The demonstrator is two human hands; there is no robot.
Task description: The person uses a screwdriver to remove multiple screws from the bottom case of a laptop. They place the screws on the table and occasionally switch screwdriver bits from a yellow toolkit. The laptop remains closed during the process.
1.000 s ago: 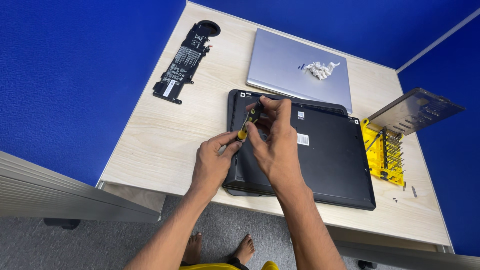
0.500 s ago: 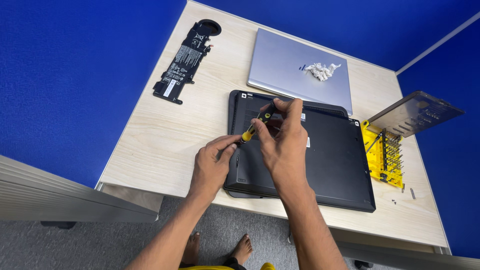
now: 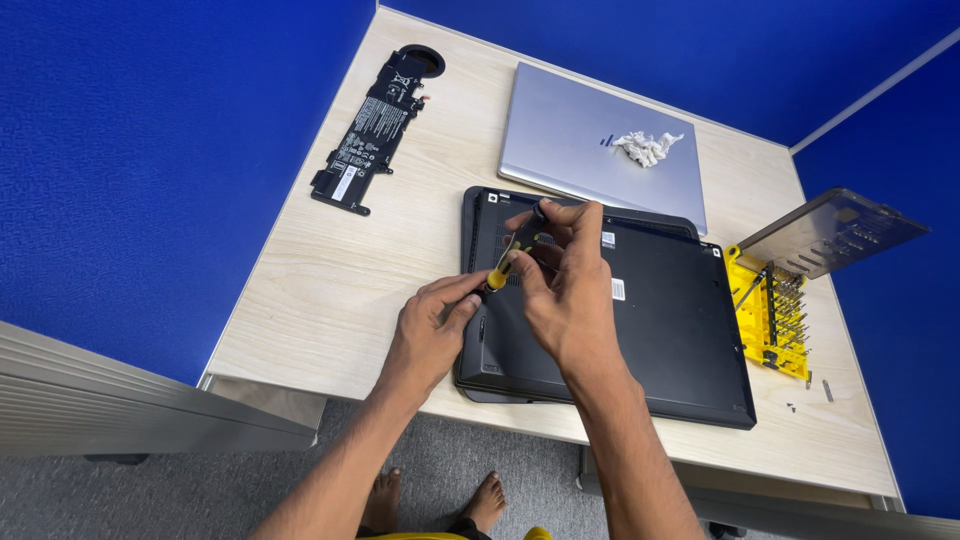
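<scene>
A black laptop (image 3: 640,330) lies bottom up on the pale wooden desk (image 3: 330,290), its near edge just over the desk's front rim. Both hands work over its left rear corner.

The right hand (image 3: 565,285) reaches in from the near side and hovers above the laptop's base, fingers curled. Thumb and forefinger pinch the top of a small screwdriver (image 3: 510,258) with a black and yellow handle. The tool stands tilted, top leaning away from the person; its tip is hidden behind the fingers, so I cannot tell just where it meets the base.

The left hand (image 3: 430,330) rests at the laptop's left edge, partly on the desk. Its fingers are drawn together, and the thumb and forefinger tips touch the lower, yellow end of the screwdriver, steadying it.

Behind the black laptop, touching or nearly so, lies a closed silver laptop (image 3: 590,150) with a crumpled white wad (image 3: 645,147) on its lid. A long black battery (image 3: 375,125) lies well apart at the far left of the desk. To the right, just beside the black laptop, stands a yellow bit case (image 3: 775,320) with its clear lid (image 3: 830,232) propped open. A few tiny loose parts (image 3: 808,395) lie near the case at the desk's near right.
</scene>
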